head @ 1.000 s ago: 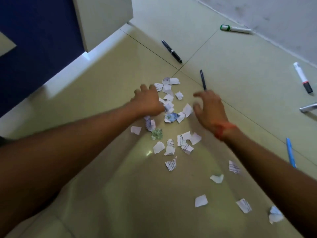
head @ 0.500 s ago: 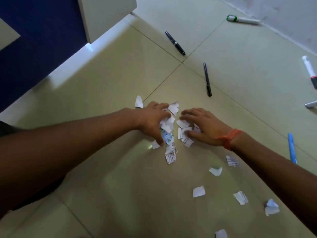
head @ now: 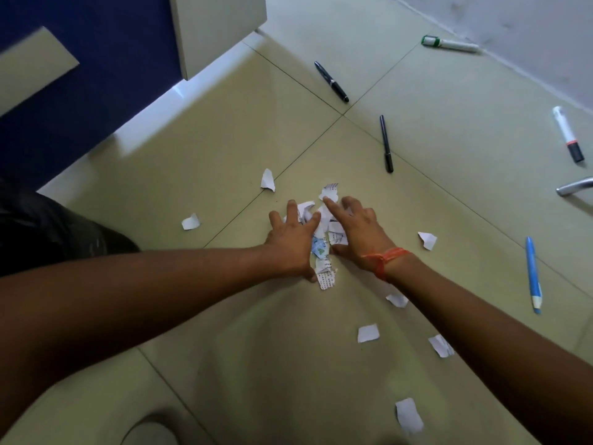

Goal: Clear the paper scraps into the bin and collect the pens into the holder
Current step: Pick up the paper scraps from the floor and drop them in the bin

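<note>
Scrap-gathering step: left hand and right hand, fingers spread, press in on a heap of paper scraps on the floor, probably not yet gripped; next, scoop it binward, strays and pens waiting.

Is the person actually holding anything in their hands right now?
Nothing is lifted. The left hand and right hand press flat on the floor, squeezing a pile of paper scraps between them.

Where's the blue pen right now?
In the head view the blue pen lies on the floor at the right edge, beyond the right hand, below the silver pen.
</note>
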A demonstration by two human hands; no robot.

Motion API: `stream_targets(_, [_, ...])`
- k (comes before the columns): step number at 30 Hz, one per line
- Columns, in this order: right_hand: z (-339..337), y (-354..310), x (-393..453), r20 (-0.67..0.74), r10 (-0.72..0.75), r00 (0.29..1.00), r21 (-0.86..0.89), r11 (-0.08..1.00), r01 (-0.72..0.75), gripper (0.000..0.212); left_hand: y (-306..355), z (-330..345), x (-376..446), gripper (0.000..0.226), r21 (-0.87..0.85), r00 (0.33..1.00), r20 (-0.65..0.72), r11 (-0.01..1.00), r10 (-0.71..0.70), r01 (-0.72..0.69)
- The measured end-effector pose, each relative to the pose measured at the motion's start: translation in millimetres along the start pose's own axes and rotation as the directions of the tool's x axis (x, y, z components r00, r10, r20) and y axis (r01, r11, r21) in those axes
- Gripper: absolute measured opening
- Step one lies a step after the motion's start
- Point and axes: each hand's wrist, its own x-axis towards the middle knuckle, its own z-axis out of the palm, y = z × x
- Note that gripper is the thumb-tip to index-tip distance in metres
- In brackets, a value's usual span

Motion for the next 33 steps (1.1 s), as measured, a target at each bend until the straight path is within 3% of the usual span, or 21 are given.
stream_targets(3, [-3.5, -1.8, 13.6, -0.005, -0.03, 1.0, -0.044, 0.999, 0.03, 0.057, 8.0, -4.2, -5.8, 0.084, -0.043, 0.995, -0.052, 0.995, 0.085, -0.087])
stream_targets(5, [-2.0, -2.4, 17.3, -0.069, -0.062, 0.996, -0.036, 0.998, 0.06, 0.036, 11.6, -2.9, -11.9, 0.047, -0.083, 0.986, -0.122, 0.989, 0.115, -0.125])
stream_targets(7, [1.7, -2.6, 17.6, -0.127, -0.08, 0.989, -0.028, 0.997, 0.077, 0.022, 14.1, 2.1, -16.6, 0.024, -0.032, 0.973, -0.157, 0.984, 0.167, -0.174])
stream_targets(11, [-1.8, -7.7, 19.7, -0.148, -0.009, 0.989, 0.018, 1.0, 0.012, 0.015, 14.2, 10.1, -20.8, 0.021, -0.084, 0.961, -0.195, 0.973, 0.195, -0.215])
stream_targets(14, [-13.8, -8.4, 20.6, -0.155, 0.202, 0.967, 0.267, 0.951, -0.156, 0.014, 8.8, -3.3, -20.5, 0.026, -0.213, 0.971, -0.218, 0.966, 0.098, -0.145])
stream_targets(16, [-23.0, -9.1, 16.7, -0.1, 0.306, 0.947, 0.507, 0.834, -0.216, 0.015, 0.6, -19.4, -21.7, 0.026, -0.311, 0.97, -0.243, 0.947, 0.009, -0.086])
stream_targets(18, [-34.9, -17.2, 14.1, -0.005, 0.321, 0.947, 0.75, 0.628, -0.209, 0.012, -11.2, -44.2, -26.4, 0.028, -0.418, 0.962, -0.267, 0.906, -0.057, -0.062])
stream_targets(20, [-51.3, -33.0, 14.1, 0.041, 0.27, 0.962, 0.879, 0.449, -0.164, 0.007, -22.8, -75.2, -35.6, 0.015, -0.506, 0.944, -0.306, 0.861, -0.12, -0.054])
stream_targets(21, [-61.1, -48.2, 15.7, 0.039, 0.233, 0.972, 0.903, 0.408, -0.134, 0.009, -32.3, -92.9, -47.6, 0.016, -0.541, 0.925, -0.343, 0.839, -0.162, -0.053])
stream_targets(27, [-114.0, -161.0, 34.1, -0.035, -0.033, 0.999, 0.961, 0.273, 0.043, 0.03, -88.5, -187.9, -132.7, 0.023, -0.624, 0.817, -0.476, 0.779, -0.326, -0.053])
stream_targets(30, [-131.7, -230.4, 38.0, -0.091, -0.169, 0.981, 0.96, 0.248, 0.132, 0.008, -130.7, -218.4, -191.8, 0.028, -0.559, 0.76, -0.502, 0.825, -0.414, 0.08])
stream_targets(33, [-130.6, -296.8, 38.6, -0.13, -0.284, 0.95, 0.939, 0.272, 0.21, 0.014, -173.4, -228.2, -248.9, 0.037, -0.453, 0.717, -0.461, 0.834, -0.522, 0.315])
